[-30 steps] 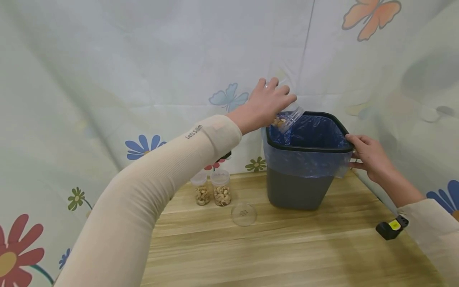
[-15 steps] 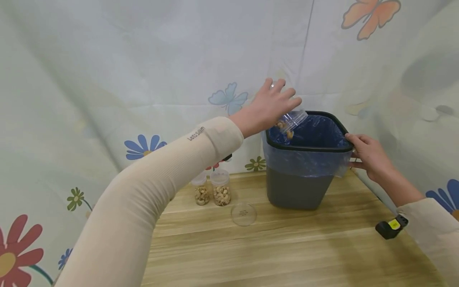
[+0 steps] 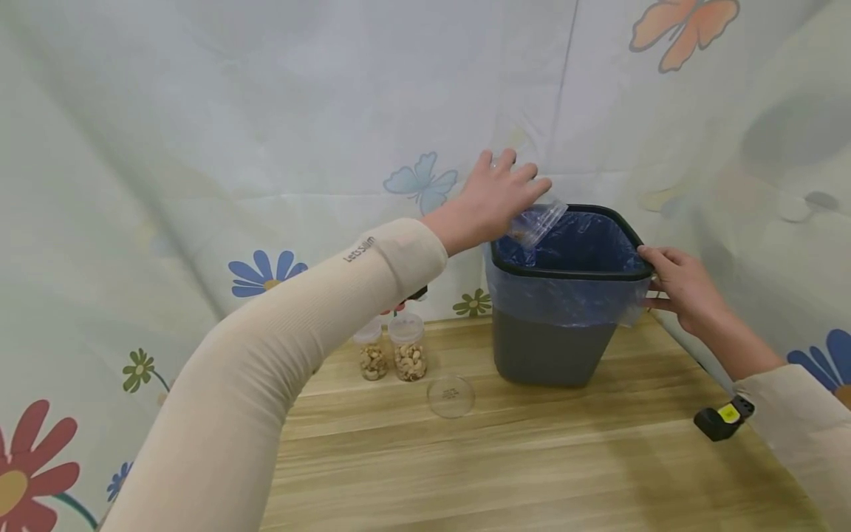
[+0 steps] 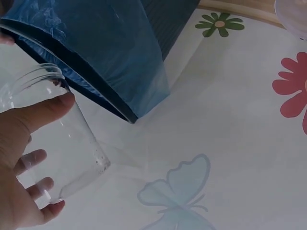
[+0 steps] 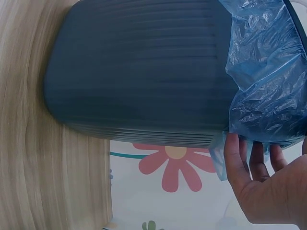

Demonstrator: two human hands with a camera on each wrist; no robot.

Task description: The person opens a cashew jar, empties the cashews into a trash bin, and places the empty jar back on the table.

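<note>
My left hand (image 3: 495, 193) grips a clear plastic jar (image 3: 541, 222), tipped mouth-down over the left side of a grey bin (image 3: 555, 351). Thumb and fingers wrap round the jar in the left wrist view, where only small dark bits and crumbs cling inside it. A blue plastic bag (image 3: 565, 299) lines the bin and folds over its black rim. With the thumb at the rim and fingers against the outside, my right hand (image 3: 688, 288) holds the bin's right side; in the right wrist view, its fingers (image 5: 235, 158) touch the bag. The bin's bottom inside is hidden.
Two lidded jars of nuts, a left one (image 3: 373, 358) and a right one (image 3: 408, 355), stand on the wooden table (image 3: 505, 465) left of the bin. A round clear lid (image 3: 450, 397) lies in front of them. Flower-printed cloth (image 3: 319, 111) hangs behind.
Nuts that were in the tilted jar have slid out toward the bin, leaving little inside. The left hand moved right, then slightly back left. The right hand stays at the rim.
</note>
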